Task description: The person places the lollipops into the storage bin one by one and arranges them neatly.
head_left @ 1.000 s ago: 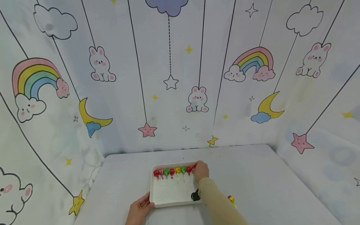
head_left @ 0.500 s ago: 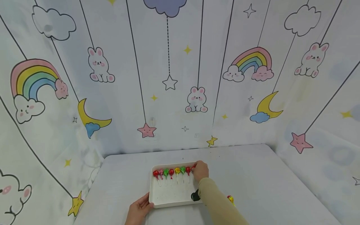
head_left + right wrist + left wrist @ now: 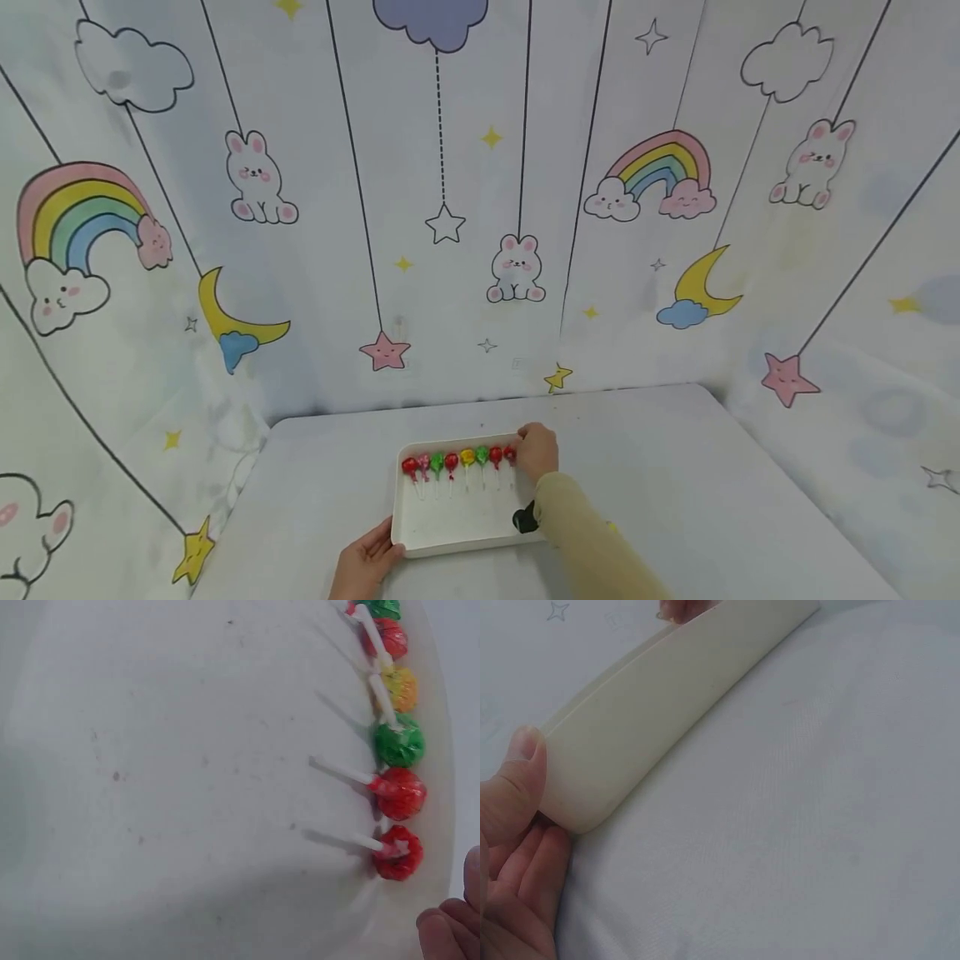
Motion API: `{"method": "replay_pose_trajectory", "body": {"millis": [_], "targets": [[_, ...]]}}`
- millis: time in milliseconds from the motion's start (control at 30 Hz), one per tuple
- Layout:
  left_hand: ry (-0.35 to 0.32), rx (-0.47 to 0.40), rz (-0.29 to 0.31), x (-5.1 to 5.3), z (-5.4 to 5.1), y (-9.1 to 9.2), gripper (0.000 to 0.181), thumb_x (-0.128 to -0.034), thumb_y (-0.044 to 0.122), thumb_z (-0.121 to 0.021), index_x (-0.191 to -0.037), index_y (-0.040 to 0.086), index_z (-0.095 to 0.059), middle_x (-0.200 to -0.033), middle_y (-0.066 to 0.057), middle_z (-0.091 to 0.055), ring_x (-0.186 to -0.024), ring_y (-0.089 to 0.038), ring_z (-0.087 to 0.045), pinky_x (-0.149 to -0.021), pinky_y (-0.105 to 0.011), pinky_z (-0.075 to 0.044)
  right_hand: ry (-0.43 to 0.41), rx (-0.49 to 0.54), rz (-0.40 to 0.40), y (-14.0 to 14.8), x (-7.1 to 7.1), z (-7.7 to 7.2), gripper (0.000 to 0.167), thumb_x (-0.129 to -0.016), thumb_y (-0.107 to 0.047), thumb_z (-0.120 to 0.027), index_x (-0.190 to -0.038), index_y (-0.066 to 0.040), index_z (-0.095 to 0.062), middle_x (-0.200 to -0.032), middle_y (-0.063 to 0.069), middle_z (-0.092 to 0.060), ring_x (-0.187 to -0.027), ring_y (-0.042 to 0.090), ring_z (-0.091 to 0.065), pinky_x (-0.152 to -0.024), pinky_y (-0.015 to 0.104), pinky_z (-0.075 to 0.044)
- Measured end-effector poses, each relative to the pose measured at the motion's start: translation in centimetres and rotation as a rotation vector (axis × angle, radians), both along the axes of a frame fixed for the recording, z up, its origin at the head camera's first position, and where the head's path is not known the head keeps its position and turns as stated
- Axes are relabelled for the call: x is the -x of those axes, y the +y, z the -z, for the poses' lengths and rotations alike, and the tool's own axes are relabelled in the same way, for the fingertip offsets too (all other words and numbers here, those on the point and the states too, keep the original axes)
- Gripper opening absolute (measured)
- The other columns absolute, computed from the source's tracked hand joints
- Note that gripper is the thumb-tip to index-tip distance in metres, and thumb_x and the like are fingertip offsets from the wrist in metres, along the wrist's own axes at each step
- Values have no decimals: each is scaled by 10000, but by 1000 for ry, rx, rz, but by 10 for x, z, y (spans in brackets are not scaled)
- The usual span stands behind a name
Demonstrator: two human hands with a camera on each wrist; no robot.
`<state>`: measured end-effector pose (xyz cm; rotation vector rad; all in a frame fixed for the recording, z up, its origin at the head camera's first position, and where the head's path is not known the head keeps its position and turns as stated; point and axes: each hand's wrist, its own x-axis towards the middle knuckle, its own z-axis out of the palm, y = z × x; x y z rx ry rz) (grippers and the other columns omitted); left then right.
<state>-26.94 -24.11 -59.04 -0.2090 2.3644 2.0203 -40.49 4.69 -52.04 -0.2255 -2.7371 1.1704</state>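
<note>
A row of several wrapped lollipops [image 3: 467, 457], red, pink, green and yellow, lies along the far wall of a white tray [image 3: 457, 525], sticks toward the near side. My left hand [image 3: 365, 560] grips the tray's near left corner; in the left wrist view the thumb [image 3: 526, 761] presses the wall and the fingers curl low beside it. My right hand [image 3: 537, 452] is at the far right corner, beside the last red lollipop [image 3: 397, 853]. In the right wrist view its loosely bent fingertips [image 3: 437, 934] are apart from that lollipop, near the rim; much of the hand is out of view.
A bit of yellow wrapper [image 3: 612, 527] shows on the white table [image 3: 712, 517] right of the tray, mostly behind the right sleeve [image 3: 592, 533]. A black wrist device [image 3: 525, 518] overhangs the tray's near right part. A wall with printed drawings [image 3: 450, 317] stands behind the table.
My right hand has let go of the last red lollipop and moved slightly up and right of it. The lollipop stays in the row. The left hand keeps its grip; the head view shifts slightly.
</note>
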Motion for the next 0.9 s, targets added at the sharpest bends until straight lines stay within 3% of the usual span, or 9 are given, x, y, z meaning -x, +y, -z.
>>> {"method": "replay_pose_trajectory", "body": {"millis": [233,433,567,700,900], "targets": [[-12,6,-19,-3,3,-1,709,-874,140,-822,-1392,-203,-479,-1401,-402,-509,-1288,-470,-580,-889,-266,-625,81,33,-128,33,-7,-31,267,-941,-63,-721,-1178,60,-721,-1085,192,-746,-971,297,-706,-849,422,-642],[-20,-9,-26,-4,6,-2,717,-855,149,-840,-1386,-190,-498,-1397,-388,-520,-1275,-445,-599,-870,-255,-630,71,34,-199,88,-11,-44,314,-956,-120,-718,-1245,4,-712,-1193,184,-745,-1105,334,-711,-931,471,-620],[4,-7,-6,-3,6,-3,711,-863,142,-832,-1394,-186,-491,-1408,-391,-506,-1291,-453,-583,-886,-246,-624,41,6,-229,126,-22,-53,308,-970,-109,-701,-1260,-5,-704,-1222,184,-735,-1120,334,-707,-952,480,-613],[-5,-3,-6,-2,2,-3,700,-865,122,-828,-1402,-175,-492,-1410,-387,-510,-1293,-449,-584,-880,-232,-623,-3,-35,-261,155,-39,-52,278,-968,-84,-695,-1234,-5,-716,-1213,189,-737,-1101,321,-715,-949,476,-616],[-35,-16,-14,-1,-2,2,690,-865,95,-821,-1407,-173,-488,-1413,-391,-500,-1300,-457,-576,-872,-242,-627,-79,-63,-314,178,-65,-29,271,-928,-85,-742,-1193,-24,-742,-1176,165,-751,-1042,256,-726,-914,426,-634]]}}
